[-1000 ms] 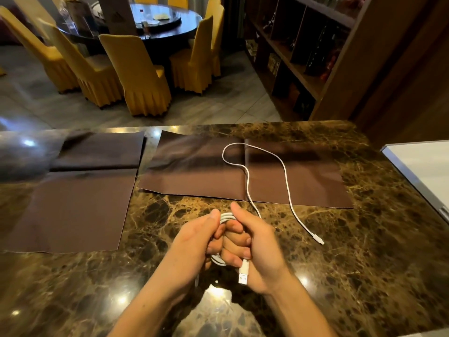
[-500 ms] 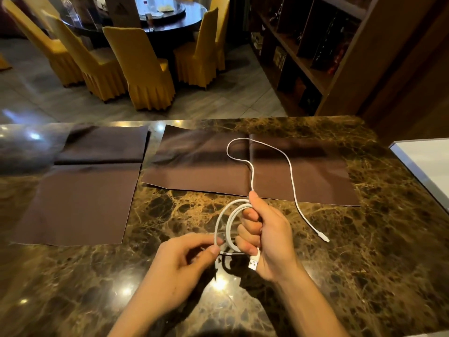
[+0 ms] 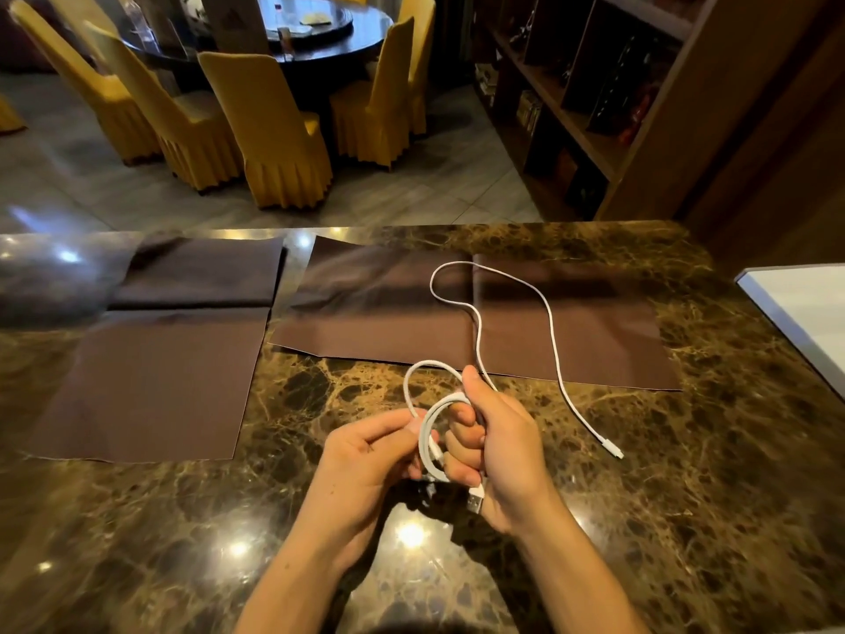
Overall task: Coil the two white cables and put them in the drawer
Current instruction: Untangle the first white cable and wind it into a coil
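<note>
A white cable (image 3: 551, 334) is partly coiled over the brown marble table (image 3: 713, 473). My right hand (image 3: 498, 443) grips the bundled loops, with the USB plug (image 3: 475, 500) sticking out below its fingers. My left hand (image 3: 366, 455) pinches a loose loop (image 3: 414, 382) of the same cable beside the bundle. The cable's free length runs back over a brown mat (image 3: 608, 350) and curves forward to a small plug (image 3: 615, 450) lying on the table. I see only one cable and no drawer.
A second brown mat (image 3: 151, 382) and a folded dark cloth (image 3: 201, 276) lie at the left. A white surface with a metal edge (image 3: 795, 308) is at the right. Yellow-covered chairs (image 3: 265, 130), a round table and wooden shelves (image 3: 594, 102) stand beyond the far edge.
My left hand drew away from the bundle, took a fresh loop and has come back toward my right hand. The coil in my right hand has grown.
</note>
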